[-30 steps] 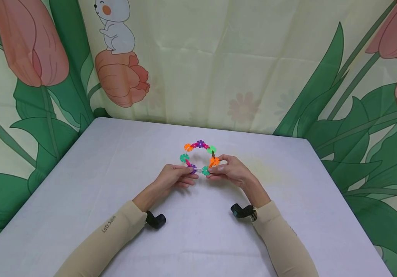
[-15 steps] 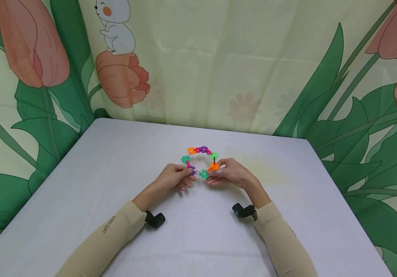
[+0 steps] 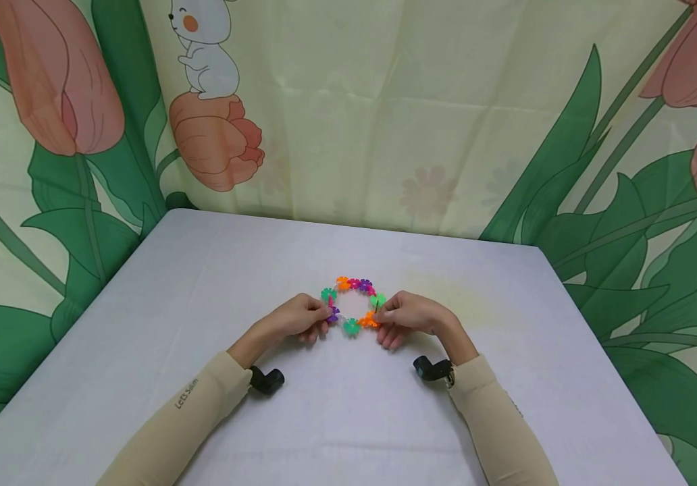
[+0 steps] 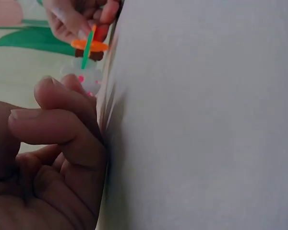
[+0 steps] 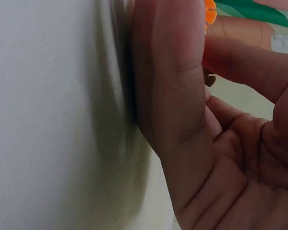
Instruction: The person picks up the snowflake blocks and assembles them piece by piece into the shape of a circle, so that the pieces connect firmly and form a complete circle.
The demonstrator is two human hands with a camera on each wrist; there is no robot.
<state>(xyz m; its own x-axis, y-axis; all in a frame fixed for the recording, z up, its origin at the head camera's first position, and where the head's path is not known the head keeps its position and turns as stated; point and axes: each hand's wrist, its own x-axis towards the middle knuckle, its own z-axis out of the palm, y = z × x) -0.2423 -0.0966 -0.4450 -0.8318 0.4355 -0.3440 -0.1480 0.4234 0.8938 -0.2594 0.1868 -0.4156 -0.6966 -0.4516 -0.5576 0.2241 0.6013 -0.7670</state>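
Note:
A ring of interlocking flower-shaped plastic discs, in orange, purple, pink, green and other colours, lies flat at the middle of the table, between both hands. My left hand pinches its left side at a purple disc, thumb on top. On the right, my right hand pinches the ring beside an orange disc and a dark brown one. The left wrist view shows curled fingers close to the tabletop, with an orange disc beyond. Fingers hide most of the ring in the right wrist view.
A white cloth covers the table. Behind it hangs a cream curtain printed with tulips and a white animal. Each wrist wears a small black camera, the left one and the right one, both close over the cloth.
Both hands have lowered the ring toward me and down to the table. It now looks flatter, and the hands have moved slightly apart, the right hand's fingers shifting off the green disc.

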